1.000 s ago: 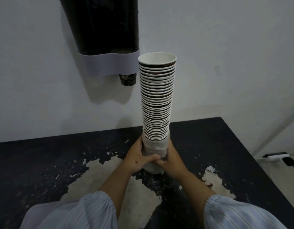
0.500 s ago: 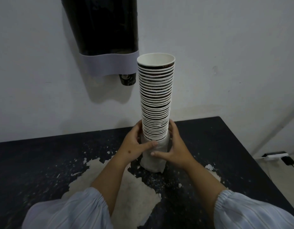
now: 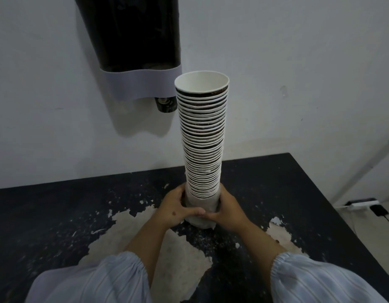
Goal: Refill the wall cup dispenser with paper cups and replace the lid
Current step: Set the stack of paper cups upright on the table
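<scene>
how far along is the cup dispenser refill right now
Early. Done: most of the stack of paper cups stands bare, its plastic sleeve bunched at the base. In hand: the left hand and right hand clasp that base on the table. Left: the stack is not in the wall dispenser, where one cup pokes out below; no lid is in view.

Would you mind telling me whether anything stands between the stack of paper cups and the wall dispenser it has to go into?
Nothing visible does. The stack of paper cups stands upright on the table, both hands around its plastic-wrapped base, just right of the wall dispenser. The dispenser's top is out of frame, so its lid cannot be checked.
</scene>
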Demonstrator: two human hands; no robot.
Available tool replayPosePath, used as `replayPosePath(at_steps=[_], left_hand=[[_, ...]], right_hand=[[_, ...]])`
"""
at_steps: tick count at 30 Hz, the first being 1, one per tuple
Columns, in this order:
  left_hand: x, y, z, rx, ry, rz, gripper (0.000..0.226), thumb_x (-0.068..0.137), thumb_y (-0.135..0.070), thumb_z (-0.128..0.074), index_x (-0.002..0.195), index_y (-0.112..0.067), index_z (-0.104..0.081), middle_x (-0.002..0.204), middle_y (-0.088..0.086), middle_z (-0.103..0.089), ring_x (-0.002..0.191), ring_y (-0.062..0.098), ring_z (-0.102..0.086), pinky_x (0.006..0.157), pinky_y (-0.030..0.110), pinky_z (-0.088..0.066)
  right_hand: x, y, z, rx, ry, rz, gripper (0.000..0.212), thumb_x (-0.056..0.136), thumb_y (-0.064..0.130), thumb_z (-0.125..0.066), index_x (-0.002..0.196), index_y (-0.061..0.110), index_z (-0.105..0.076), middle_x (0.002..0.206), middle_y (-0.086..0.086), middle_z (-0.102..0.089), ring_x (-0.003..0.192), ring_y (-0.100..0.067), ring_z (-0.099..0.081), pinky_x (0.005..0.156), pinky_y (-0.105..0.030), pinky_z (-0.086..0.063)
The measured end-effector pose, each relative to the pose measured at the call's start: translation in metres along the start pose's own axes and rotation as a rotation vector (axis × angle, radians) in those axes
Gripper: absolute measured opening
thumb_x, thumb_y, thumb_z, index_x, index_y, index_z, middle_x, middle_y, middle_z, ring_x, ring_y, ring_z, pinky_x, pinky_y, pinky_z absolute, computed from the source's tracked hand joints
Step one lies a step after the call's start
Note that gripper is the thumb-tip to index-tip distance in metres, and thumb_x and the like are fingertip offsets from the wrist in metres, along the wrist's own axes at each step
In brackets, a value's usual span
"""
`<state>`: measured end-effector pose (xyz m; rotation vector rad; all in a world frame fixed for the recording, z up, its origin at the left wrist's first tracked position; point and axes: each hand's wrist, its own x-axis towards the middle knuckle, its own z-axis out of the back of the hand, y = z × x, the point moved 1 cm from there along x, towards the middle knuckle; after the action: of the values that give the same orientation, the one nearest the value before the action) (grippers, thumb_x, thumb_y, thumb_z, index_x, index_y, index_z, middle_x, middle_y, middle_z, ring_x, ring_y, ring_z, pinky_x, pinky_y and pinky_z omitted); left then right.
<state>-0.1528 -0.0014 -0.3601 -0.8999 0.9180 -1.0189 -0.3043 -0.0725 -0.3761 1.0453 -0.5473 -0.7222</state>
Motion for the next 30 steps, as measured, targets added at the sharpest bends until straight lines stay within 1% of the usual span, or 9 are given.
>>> replayPosePath(at_steps=[9,13,15,18,21,23,25,27,30], left_hand=[[0.014,0.028,-0.01,0.083,0.039,0.055,0.086,0.058,-0.019,-0.087,0.133,-0.017,-0.046,0.13,-0.001,-0.057,0.121,0.016,-0.053,0.105,0.036,-0.044],[0.01,0.052,-0.023,0.124,0.075,0.128,0.08,0.06,-0.02,-0.086,0.131,-0.013,-0.05,0.127,0.001,-0.06,0.118,0.018,-0.056,0.1,0.033,-0.047],[0.005,0.063,-0.029,0.123,0.085,0.162,0.077,0.061,-0.021,-0.085,0.13,-0.013,-0.052,0.127,0.002,-0.06,0.118,0.019,-0.056,0.1,0.037,-0.047],[0.002,0.066,-0.031,0.078,0.087,0.15,0.074,0.063,-0.018,-0.085,0.129,-0.018,-0.051,0.119,-0.007,-0.06,0.115,0.012,-0.057,0.089,0.019,-0.05],[-0.002,0.056,-0.024,0.013,0.09,0.073,0.09,0.06,-0.017,-0.087,0.134,-0.03,-0.036,0.117,-0.027,-0.049,0.107,-0.01,-0.051,0.074,-0.001,-0.044],[-0.006,0.05,-0.02,-0.014,0.052,0.016,0.107,0.054,-0.027,-0.089,0.14,-0.034,-0.025,0.125,-0.029,-0.044,0.11,-0.014,-0.046,0.078,0.002,-0.046],[-0.009,0.045,-0.018,-0.028,-0.002,-0.027,0.116,0.048,-0.04,-0.087,0.143,-0.032,-0.022,0.133,-0.024,-0.043,0.118,-0.008,-0.046,0.089,0.013,-0.048],[-0.01,0.04,-0.019,-0.042,-0.038,-0.047,0.113,0.046,-0.046,-0.084,0.143,-0.03,-0.027,0.135,-0.02,-0.046,0.122,-0.004,-0.047,0.097,0.02,-0.046],[-0.009,0.035,-0.024,0.008,-0.05,-0.041,0.086,0.051,-0.046,-0.081,0.124,-0.044,-0.037,0.12,-0.03,-0.051,0.11,-0.013,-0.05,0.087,0.006,-0.044]], right_hand=[[0.001,-0.027,-0.01,0.017,0.056,-0.108,0.085,0.065,0.021,-0.084,0.136,0.022,-0.038,0.127,0.014,-0.048,0.116,-0.001,-0.048,0.08,0.002,-0.04],[-0.008,-0.048,-0.017,-0.043,0.143,-0.188,0.082,0.066,0.026,-0.083,0.136,0.02,-0.04,0.131,0.006,-0.053,0.117,-0.005,-0.051,0.092,-0.015,-0.046],[-0.013,-0.054,-0.018,-0.081,0.218,-0.221,0.082,0.068,0.025,-0.082,0.137,0.018,-0.039,0.132,0.004,-0.052,0.116,-0.004,-0.048,0.092,-0.016,-0.041],[-0.012,-0.059,-0.013,-0.08,0.259,-0.232,0.084,0.066,0.024,-0.083,0.137,0.02,-0.038,0.131,0.007,-0.051,0.12,-0.007,-0.048,0.093,-0.016,-0.039],[-0.009,-0.053,-0.006,-0.03,0.25,-0.202,0.096,0.058,0.024,-0.088,0.135,0.034,-0.031,0.132,0.014,-0.048,0.123,-0.006,-0.048,0.1,-0.026,-0.045],[-0.008,-0.044,-0.003,0.011,0.206,-0.139,0.101,0.054,0.026,-0.09,0.132,0.044,-0.028,0.135,0.018,-0.045,0.124,0.002,-0.045,0.101,-0.024,-0.045],[-0.009,-0.03,-0.003,0.057,0.142,-0.065,0.102,0.056,0.023,-0.089,0.132,0.046,-0.026,0.135,0.023,-0.042,0.125,0.007,-0.043,0.097,-0.014,-0.042],[-0.01,-0.022,-0.008,0.114,0.072,-0.012,0.098,0.059,0.019,-0.087,0.134,0.04,-0.027,0.136,0.023,-0.043,0.125,0.006,-0.044,0.095,-0.01,-0.042],[-0.015,-0.02,-0.017,0.151,0.021,-0.011,0.089,0.064,0.026,-0.082,0.133,0.043,-0.028,0.136,0.023,-0.044,0.125,0.007,-0.045,0.095,-0.01,-0.041]])
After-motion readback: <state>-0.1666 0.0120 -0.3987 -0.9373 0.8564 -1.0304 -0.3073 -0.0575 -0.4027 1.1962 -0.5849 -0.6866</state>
